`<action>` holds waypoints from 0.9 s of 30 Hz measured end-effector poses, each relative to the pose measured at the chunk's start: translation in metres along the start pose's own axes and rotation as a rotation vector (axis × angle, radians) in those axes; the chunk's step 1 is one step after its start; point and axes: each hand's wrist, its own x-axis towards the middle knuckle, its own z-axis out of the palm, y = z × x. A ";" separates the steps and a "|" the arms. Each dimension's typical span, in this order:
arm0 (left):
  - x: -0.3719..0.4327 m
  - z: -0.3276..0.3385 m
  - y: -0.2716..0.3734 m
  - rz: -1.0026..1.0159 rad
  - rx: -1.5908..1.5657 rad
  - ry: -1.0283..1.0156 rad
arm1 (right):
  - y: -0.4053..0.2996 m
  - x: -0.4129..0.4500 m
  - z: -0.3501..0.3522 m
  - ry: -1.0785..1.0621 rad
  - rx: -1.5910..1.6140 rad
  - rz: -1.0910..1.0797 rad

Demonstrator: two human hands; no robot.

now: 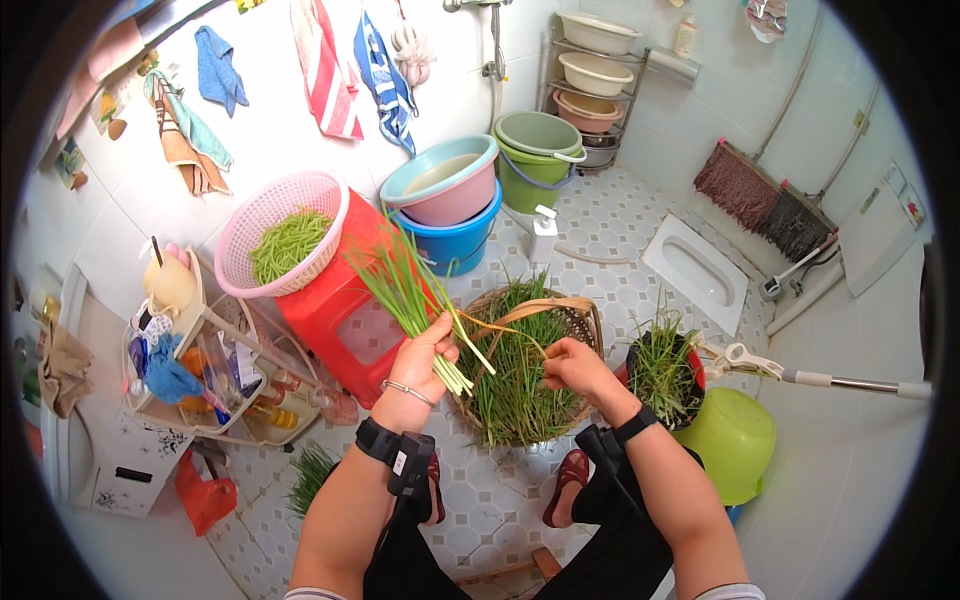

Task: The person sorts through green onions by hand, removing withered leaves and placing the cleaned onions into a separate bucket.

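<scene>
My left hand [420, 360] grips a bunch of green chives [397, 281], pale stem ends pointing toward me and leaves fanning out up and to the left. One stalk [477, 351] splays off to the right of the bunch. Between the thumb and fingers of my right hand [579, 373] is the end of a thin yellowed leaf [499, 328], which stretches across to the bunch. Below both hands stands a handled wicker basket [591, 330] heaped with grassy chives [517, 397], some with brownish blades. Its handle [551, 304] arches over the heap.
A red stool [307, 322] bears a pink colander [225, 244] of green beans [291, 244]. To the right stand a lined bucket of greens [660, 367], a lime-green tub [731, 442] and a mop pole [832, 381]. Farther off are a soap dispenser [543, 236] and a squat toilet [697, 270].
</scene>
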 end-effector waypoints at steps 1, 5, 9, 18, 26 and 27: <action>-0.001 -0.001 -0.001 -0.063 -0.007 -0.036 | -0.006 0.001 0.005 -0.156 0.407 0.093; -0.007 0.010 -0.005 -0.179 0.011 -0.123 | -0.032 -0.003 0.016 -0.579 0.874 0.186; -0.010 0.013 -0.006 -0.179 0.083 -0.191 | -0.040 -0.009 0.029 -0.695 0.815 0.074; -0.014 0.012 -0.007 -0.148 0.130 -0.164 | -0.049 -0.019 0.036 -0.380 0.571 -0.108; -0.017 0.018 -0.016 -0.113 0.229 -0.148 | -0.044 -0.020 0.037 -0.314 0.538 -0.160; -0.016 0.018 -0.017 -0.095 0.249 -0.129 | -0.044 -0.019 0.035 -0.314 0.537 -0.161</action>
